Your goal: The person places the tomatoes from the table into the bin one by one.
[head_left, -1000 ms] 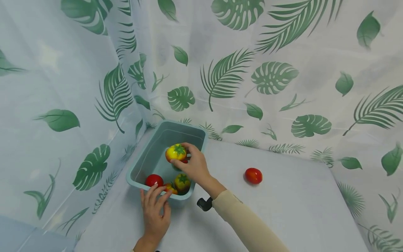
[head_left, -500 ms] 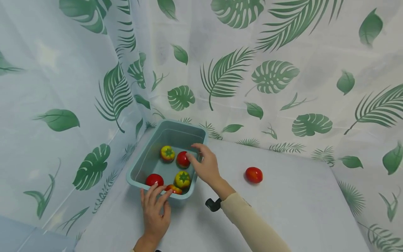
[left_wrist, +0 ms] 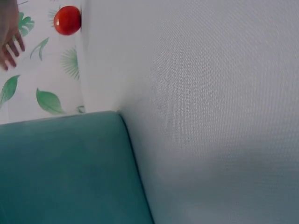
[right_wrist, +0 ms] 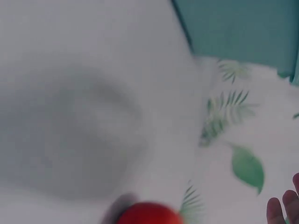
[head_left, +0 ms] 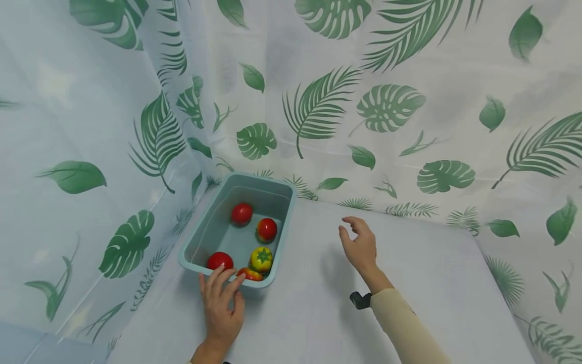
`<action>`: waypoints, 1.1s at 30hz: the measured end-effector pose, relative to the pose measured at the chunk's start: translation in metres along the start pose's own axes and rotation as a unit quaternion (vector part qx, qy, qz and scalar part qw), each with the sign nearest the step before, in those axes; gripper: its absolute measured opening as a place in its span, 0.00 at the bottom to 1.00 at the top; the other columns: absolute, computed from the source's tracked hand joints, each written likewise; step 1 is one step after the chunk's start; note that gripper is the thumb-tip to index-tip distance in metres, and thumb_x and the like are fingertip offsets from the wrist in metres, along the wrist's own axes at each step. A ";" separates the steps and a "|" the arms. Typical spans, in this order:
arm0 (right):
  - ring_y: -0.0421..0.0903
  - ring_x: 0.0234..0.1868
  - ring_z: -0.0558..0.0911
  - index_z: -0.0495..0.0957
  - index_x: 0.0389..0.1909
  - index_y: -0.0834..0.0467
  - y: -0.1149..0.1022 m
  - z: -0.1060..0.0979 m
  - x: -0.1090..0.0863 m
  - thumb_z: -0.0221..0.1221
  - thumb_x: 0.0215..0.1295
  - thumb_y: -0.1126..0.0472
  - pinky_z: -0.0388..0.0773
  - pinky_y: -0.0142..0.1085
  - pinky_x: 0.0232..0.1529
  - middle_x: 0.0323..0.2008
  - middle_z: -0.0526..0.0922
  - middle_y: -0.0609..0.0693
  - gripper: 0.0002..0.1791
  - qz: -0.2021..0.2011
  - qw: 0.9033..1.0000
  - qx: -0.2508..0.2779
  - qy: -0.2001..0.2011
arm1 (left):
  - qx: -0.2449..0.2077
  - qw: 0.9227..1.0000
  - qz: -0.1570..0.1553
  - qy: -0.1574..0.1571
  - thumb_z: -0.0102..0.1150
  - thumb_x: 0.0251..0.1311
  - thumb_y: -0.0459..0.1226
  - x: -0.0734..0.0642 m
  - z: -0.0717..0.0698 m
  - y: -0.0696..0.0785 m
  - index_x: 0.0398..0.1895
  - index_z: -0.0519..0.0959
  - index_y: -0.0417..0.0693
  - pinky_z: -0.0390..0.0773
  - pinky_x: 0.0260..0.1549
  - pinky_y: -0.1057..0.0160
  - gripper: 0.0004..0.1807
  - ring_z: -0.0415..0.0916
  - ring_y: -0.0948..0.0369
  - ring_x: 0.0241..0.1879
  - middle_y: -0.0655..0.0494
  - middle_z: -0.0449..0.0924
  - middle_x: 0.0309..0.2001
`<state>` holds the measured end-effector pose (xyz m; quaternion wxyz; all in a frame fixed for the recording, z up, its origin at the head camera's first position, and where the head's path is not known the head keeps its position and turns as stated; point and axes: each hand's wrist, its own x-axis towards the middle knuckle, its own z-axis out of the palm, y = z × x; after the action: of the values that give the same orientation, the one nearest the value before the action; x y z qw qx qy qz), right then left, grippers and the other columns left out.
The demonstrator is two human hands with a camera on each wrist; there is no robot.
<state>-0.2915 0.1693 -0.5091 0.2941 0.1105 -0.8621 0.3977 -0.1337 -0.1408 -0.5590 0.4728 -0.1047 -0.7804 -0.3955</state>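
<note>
My left hand [head_left: 221,307] rests at the front rim of a blue-green plastic bin [head_left: 284,222], fingertips over the edge. Inside lie several toy tomatoes: a red one [head_left: 220,261] by those fingers, a red-yellow one [head_left: 249,274] partly behind the rim, a yellow one [head_left: 261,259] with a green leafy top, and two red ones [head_left: 242,214] farther back. My right hand [head_left: 361,247], empty with fingers loosely bent, hovers over the table right of the bin. A loose red tomato [left_wrist: 67,20] sits on the table; the right wrist view shows its top [right_wrist: 149,214]. In the head view that hand hides it.
The white tabletop [head_left: 309,313] extends right and forward of the bin. Leaf-printed white curtains [head_left: 327,162] hang behind it and along the left side, close to the bin's far end. A black wrist strap piece [head_left: 360,300] juts from the right sleeve.
My right hand let go of the yellow tomato inside the bin and moved right, out over the table. That tomato rolled and now shows its red side. The left hand stayed at the rim.
</note>
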 end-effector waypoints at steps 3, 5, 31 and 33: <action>0.57 0.46 0.80 0.81 0.46 0.62 0.022 -0.011 -0.008 0.60 0.60 0.65 0.78 0.52 0.47 0.48 0.82 0.57 0.13 0.042 0.998 -0.039 -0.001 | 0.006 1.000 -0.004 -0.005 0.52 0.46 0.27 0.000 -0.001 0.001 0.45 0.85 0.45 0.37 0.64 0.29 0.21 0.67 0.42 0.60 0.46 0.80 0.49; 0.58 0.48 0.79 0.81 0.47 0.62 0.034 -0.015 -0.013 0.60 0.61 0.64 0.76 0.54 0.49 0.49 0.81 0.58 0.14 0.073 0.996 -0.050 -0.008 | 0.008 1.000 -0.006 -0.008 0.52 0.47 0.27 -0.001 -0.002 0.001 0.46 0.85 0.46 0.37 0.64 0.29 0.21 0.67 0.43 0.60 0.46 0.80 0.49; 0.65 0.64 0.64 0.58 0.69 0.64 0.092 -0.018 -0.052 0.62 0.60 0.60 0.65 0.62 0.61 0.65 0.60 0.67 0.38 0.267 0.950 -0.095 -0.133 | 0.003 1.000 0.013 -0.010 0.53 0.48 0.28 -0.003 -0.002 -0.002 0.46 0.84 0.44 0.37 0.65 0.30 0.20 0.67 0.44 0.60 0.44 0.79 0.49; 0.65 0.64 0.64 0.58 0.69 0.63 0.093 -0.018 -0.052 0.62 0.60 0.61 0.65 0.63 0.61 0.65 0.61 0.67 0.37 0.271 0.950 -0.093 -0.127 | 0.004 1.000 0.014 -0.009 0.53 0.48 0.28 -0.003 -0.002 -0.002 0.46 0.84 0.45 0.37 0.66 0.31 0.21 0.67 0.45 0.61 0.44 0.79 0.49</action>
<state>-0.2811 0.2419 -0.5885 0.0720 -0.1055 -0.9228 0.3635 -0.1322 -0.1429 -0.5623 0.4717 -0.1172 -0.7844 -0.3853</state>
